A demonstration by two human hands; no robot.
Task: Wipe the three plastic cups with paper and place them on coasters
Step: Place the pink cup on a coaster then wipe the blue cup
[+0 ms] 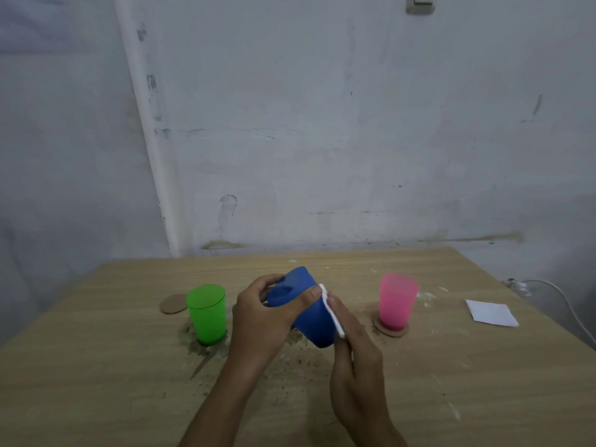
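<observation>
My left hand [264,317] grips a blue plastic cup [314,324], held tilted above the middle of the table. My right hand [351,356] presses a folded white paper [332,312] against the cup's right side. A green cup [208,314] stands upside down on the table at the left, with a round brown coaster [172,303] lying bare just behind and left of it. At the right, a pink cup [396,301] stands upright on another brown coaster [388,330].
A folded white paper sheet [491,312] lies at the right of the wooden table [96,382]. Crumbs and dirt are scattered around the cups. A white cable [561,301] runs past the table's right edge. A wall stands close behind.
</observation>
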